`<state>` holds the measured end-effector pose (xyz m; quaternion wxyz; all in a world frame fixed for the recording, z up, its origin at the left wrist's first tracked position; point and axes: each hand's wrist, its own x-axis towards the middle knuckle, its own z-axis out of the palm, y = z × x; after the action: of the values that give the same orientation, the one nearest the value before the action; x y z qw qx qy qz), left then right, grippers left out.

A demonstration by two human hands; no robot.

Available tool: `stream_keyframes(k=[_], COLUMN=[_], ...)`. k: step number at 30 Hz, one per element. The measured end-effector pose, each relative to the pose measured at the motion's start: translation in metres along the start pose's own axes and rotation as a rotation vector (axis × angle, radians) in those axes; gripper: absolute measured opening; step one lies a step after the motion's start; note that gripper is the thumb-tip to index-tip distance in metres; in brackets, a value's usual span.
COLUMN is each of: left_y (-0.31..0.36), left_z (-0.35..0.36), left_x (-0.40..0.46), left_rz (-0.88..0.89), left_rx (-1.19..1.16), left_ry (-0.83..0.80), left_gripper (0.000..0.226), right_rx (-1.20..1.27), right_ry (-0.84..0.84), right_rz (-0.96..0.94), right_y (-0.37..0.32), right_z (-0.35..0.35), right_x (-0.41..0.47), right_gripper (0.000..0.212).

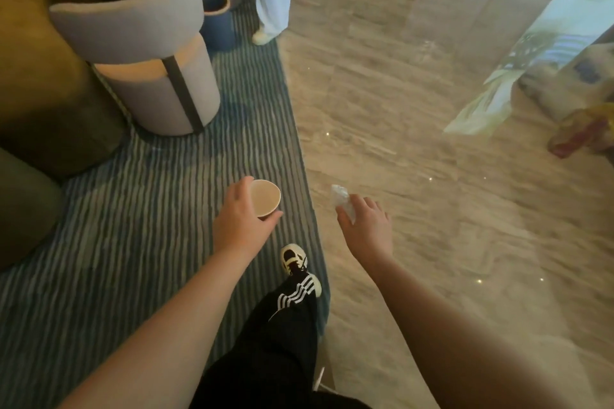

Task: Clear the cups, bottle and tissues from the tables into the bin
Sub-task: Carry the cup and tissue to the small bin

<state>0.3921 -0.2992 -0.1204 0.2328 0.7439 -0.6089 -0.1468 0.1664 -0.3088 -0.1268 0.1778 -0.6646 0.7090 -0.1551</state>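
Bare floor ahead; grey chair crowds the left.

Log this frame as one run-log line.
left hand: grips paper cup | right hand: pinches crumpled tissue | phase: carrying, walking | bin: ahead by chair

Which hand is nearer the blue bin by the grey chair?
Left. The left hand, holding the paper cup, is over the striped carpet, on the blue bin's side. The right hand, gripping crumpled tissue, is over the marble floor, farther away.

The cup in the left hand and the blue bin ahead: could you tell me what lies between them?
In the head view, only striped carpet lies between the cup and the blue bin; that stretch is bare.
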Motion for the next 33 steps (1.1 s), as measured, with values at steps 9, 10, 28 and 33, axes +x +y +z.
stream_keyframes(k=[9, 10, 28, 33], left_y=[0.041, 0.046, 0.071, 0.078], left_z=[0.025, 0.023, 0.104, 0.101], left_x=[0.255, 0.282, 0.799, 0.938], left_rz=[-0.08, -0.079, -0.203, -0.296], left_rx=[0.006, 0.007, -0.035, -0.035], left_ry=[0.047, 0.051, 0.234, 0.272], left_gripper=[0.076, 0.076, 0.072, 0.072], right_rx=[-0.05, -0.05, -0.054, -0.048], right_ry=[-0.092, -0.087, -0.103, -0.115], right_rz=[-0.127, -0.126, -0.31, -0.393], right_y=[-0.044, -0.05, -0.115, -0.167], right_z=[-0.016, -0.019, 0.006, 0.001], right_x=[0.284, 0.311, 0.885, 1.043], right_gripper=[0.038, 0.038, 0.034, 0.035])
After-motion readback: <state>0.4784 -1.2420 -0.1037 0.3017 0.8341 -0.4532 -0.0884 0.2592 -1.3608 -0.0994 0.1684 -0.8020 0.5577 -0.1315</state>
